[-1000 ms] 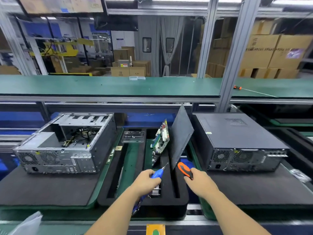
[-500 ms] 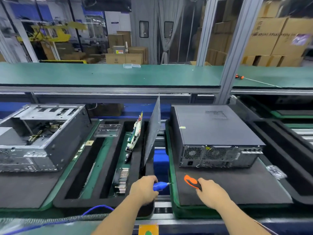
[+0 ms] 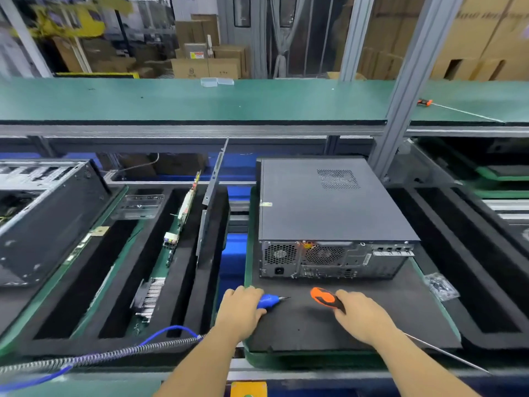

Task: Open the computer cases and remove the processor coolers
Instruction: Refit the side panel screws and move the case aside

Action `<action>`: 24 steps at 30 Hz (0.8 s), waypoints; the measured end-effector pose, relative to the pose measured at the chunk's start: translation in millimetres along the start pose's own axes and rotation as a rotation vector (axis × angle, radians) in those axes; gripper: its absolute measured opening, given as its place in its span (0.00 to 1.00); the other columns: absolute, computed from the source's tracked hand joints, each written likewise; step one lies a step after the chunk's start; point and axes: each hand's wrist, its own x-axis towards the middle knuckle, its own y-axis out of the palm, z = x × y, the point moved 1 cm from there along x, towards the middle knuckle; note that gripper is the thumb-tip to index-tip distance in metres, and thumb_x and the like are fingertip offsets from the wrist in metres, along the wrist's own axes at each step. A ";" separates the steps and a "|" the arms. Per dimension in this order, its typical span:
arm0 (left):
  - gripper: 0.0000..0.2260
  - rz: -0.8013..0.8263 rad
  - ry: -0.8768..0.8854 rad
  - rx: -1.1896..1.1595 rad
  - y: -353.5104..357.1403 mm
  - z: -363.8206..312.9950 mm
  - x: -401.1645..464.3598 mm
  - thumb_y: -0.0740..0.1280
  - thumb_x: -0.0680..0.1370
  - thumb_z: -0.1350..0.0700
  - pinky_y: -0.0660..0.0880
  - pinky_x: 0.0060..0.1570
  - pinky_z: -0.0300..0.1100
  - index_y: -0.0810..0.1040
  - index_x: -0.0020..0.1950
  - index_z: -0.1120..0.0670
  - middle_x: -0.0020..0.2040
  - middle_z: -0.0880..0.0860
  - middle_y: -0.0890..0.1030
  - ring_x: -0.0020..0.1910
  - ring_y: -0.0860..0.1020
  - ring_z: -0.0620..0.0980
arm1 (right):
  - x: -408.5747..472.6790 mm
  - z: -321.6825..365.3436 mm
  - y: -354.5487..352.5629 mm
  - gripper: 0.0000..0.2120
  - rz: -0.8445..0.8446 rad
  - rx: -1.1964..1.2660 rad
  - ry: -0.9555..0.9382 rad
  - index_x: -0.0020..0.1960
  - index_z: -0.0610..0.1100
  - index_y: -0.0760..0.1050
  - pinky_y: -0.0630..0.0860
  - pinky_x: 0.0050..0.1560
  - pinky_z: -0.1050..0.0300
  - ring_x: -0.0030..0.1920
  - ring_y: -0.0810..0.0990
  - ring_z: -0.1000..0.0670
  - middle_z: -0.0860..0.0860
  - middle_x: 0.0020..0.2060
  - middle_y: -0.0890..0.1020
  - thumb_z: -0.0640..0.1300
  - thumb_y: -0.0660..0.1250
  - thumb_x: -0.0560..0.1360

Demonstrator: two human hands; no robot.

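**Inspector:** State your hands and where the case is.

**Me:** My left hand (image 3: 240, 309) grips the blue driver (image 3: 269, 301), its bit pointing right over the black mat (image 3: 300, 330). My right hand (image 3: 363, 316) grips the orange-and-black handle (image 3: 326, 299); a thin metal shaft runs back past my wrist. The closed case (image 3: 329, 202) sits on the mat just beyond both hands, rear panel facing me, lid on.

**Inspector:** What differs from half a second ago?

**Me:** My view has swung right. The closed case now sits centred in front of me. My left hand has crossed from the foam tray (image 3: 160, 282) onto the mat's left edge. The opened case (image 3: 48, 219) has slid to the far left, partly cut off. The coiled cord (image 3: 114, 353) trails further across the near edge.

**Inspector:** And the tray?

**Me:** The board (image 3: 187, 202) and the panel (image 3: 211, 196) stand on edge in its slots.
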 end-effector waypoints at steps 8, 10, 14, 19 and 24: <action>0.17 -0.016 -0.073 0.086 9.8 49.5 -8.4 0.59 0.83 0.44 0.63 0.65 0.47 0.68 0.70 0.46 0.64 0.48 0.73 0.63 0.70 0.52 | 14.9 29.2 5.0 0.07 0.001 -0.003 -0.073 0.53 0.51 0.69 0.73 0.47 0.53 0.51 0.78 0.45 0.51 0.52 0.78 0.53 0.59 0.79; 0.18 -0.015 -0.082 0.076 9.8 58.8 -9.9 0.59 0.83 0.44 0.59 0.70 0.47 0.67 0.72 0.45 0.64 0.47 0.72 0.64 0.70 0.51 | 16.9 37.1 5.3 0.08 -0.003 -0.001 -0.085 0.54 0.50 0.69 0.74 0.48 0.53 0.52 0.78 0.45 0.51 0.52 0.78 0.53 0.59 0.79; 0.18 -0.014 -0.083 0.046 8.0 67.1 -13.3 0.58 0.83 0.44 0.59 0.69 0.45 0.67 0.72 0.44 0.65 0.46 0.73 0.65 0.70 0.51 | 20.0 55.6 6.8 0.08 -0.010 0.004 -0.112 0.55 0.51 0.69 0.74 0.50 0.53 0.52 0.77 0.44 0.51 0.53 0.78 0.53 0.59 0.80; 0.15 -0.018 -0.076 0.026 8.4 69.8 -17.6 0.58 0.83 0.45 0.62 0.64 0.43 0.69 0.70 0.45 0.63 0.47 0.73 0.63 0.71 0.51 | 19.3 74.3 9.9 0.05 0.002 0.006 -0.139 0.52 0.52 0.68 0.74 0.49 0.52 0.50 0.77 0.45 0.51 0.50 0.77 0.53 0.59 0.79; 0.16 -0.020 -0.067 -0.013 10.3 76.8 -19.9 0.59 0.83 0.45 0.64 0.64 0.44 0.68 0.70 0.45 0.63 0.47 0.73 0.62 0.71 0.51 | 16.5 82.9 11.9 0.03 0.009 0.019 -0.143 0.49 0.54 0.66 0.74 0.47 0.52 0.48 0.76 0.46 0.52 0.48 0.76 0.52 0.59 0.79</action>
